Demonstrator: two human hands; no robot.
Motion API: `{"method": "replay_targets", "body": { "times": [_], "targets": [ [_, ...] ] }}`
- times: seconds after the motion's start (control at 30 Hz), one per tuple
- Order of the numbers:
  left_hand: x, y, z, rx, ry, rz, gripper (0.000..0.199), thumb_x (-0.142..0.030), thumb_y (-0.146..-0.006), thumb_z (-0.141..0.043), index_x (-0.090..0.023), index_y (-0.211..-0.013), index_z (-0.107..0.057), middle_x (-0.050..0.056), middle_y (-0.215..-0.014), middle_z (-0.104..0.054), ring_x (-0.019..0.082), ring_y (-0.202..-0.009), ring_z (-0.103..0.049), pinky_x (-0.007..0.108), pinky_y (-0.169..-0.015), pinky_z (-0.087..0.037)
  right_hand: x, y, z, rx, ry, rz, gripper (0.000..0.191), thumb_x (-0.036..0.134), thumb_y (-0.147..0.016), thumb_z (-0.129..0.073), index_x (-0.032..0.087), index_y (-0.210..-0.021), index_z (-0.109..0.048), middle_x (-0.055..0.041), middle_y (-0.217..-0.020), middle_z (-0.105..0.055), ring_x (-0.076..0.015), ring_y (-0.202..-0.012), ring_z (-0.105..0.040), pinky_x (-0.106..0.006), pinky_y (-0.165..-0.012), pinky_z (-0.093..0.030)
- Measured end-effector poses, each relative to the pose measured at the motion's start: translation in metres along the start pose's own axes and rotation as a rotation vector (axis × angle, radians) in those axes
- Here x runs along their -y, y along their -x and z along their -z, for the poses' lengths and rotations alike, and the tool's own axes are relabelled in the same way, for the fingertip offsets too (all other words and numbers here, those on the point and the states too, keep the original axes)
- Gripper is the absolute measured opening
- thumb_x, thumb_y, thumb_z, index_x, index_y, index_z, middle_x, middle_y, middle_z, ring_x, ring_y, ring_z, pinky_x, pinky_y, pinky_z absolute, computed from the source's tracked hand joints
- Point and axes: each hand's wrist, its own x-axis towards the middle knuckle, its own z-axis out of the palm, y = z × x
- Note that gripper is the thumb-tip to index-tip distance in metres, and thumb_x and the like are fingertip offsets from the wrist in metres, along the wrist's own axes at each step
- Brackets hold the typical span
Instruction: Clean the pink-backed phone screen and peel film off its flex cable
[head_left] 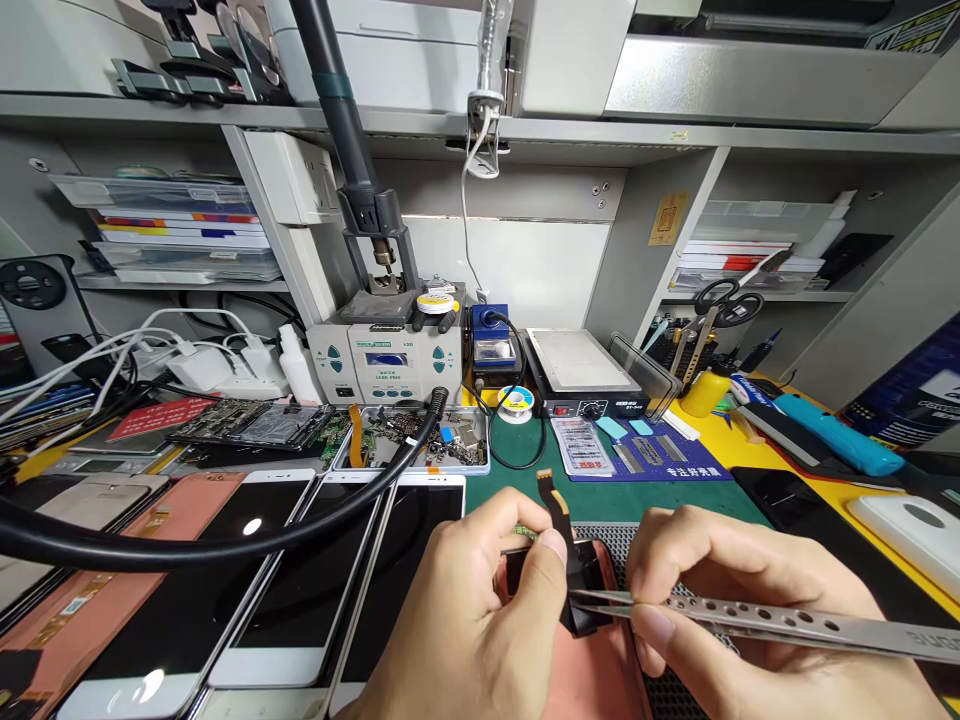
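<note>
My left hand (487, 590) is closed, thumb and forefinger pinching at a black flex cable (556, 505) with a gold-contact end sticking up. Just behind those fingertips shows a bit of small green board (525, 533). In my right hand (750, 590) is a pair of steel tweezers (765, 615) with holes along its arms. Its tips touch or lie right over the black lower part of the cable. Underneath both hands lies a phone part with a pinkish-red face (592, 675), partly hidden by my left hand.
Several phone screens (300, 590) lie to the left, crossed by a thick black hose (262, 553). Behind stand a rework station (386, 360), a tray of small boards (480, 462), a solder spool (515, 402) and a heating plate (585, 362). Scissors (726, 303) stand at right.
</note>
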Motion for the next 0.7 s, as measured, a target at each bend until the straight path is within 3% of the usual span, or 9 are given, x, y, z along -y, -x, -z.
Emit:
{"method": "replay_targets", "body": {
  "times": [0.43,0.7],
  "targets": [
    [-0.0038,-0.0015,0.0003,0.020,0.001,0.004,0.029,-0.044,-0.094,-0.045,-0.021,-0.077,-0.049,-0.004,-0.059,-0.049,0.011,-0.052,-0.040,0.023,-0.047,-0.026,-0.0062,0.0063,0.0007,0.043,-0.035,-0.037,0.018,0.012,-0.079,-0.061,0.025,-0.067,-0.059,0.0054,-0.059,-0.065,-0.0122,-0.051,-0.062,-0.019,-0.049,-0.051],
    [-0.0074,0.0030,-0.0045,-0.046,0.037,0.052,0.028,-0.043,-0.091,-0.049,-0.021,-0.075,-0.050,-0.003,-0.058,-0.051,0.011,-0.052,-0.041,0.023,-0.048,-0.027,-0.0017,0.0009,-0.0015,0.025,-0.012,-0.032,0.018,0.012,-0.078,-0.060,0.025,-0.067,-0.059,0.0053,-0.058,-0.065,-0.0127,-0.050,-0.062,-0.020,-0.049,-0.052]
  ]
}}
